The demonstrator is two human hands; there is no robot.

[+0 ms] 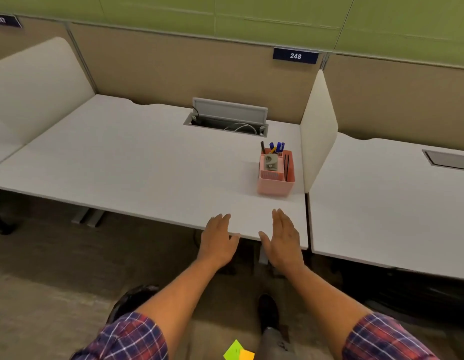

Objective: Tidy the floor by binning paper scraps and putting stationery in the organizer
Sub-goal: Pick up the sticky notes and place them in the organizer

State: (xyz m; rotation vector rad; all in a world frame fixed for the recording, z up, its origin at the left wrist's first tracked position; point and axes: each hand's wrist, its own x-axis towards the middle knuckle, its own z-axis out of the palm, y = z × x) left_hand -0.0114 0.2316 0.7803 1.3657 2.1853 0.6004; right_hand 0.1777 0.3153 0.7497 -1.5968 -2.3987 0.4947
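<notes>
A pink organizer [276, 181] stands on the white desk [137, 162] near its right divider, holding blue pens, a dark pen and a grey tape dispenser. My left hand [218, 239] and my right hand [284, 237] are stretched out side by side over the desk's front edge, fingers apart, palms facing each other, with nothing in them. Both hands are well short of the organizer. Green and orange paper scraps [238, 352] lie on the floor at the bottom edge, between my arms.
An open cable hatch [227, 118] with white cables sits at the back of the desk. White dividers [319, 126] flank the desk; another desk [386, 201] lies to the right. My dark shoes [268, 311] stand on the grey carpet below.
</notes>
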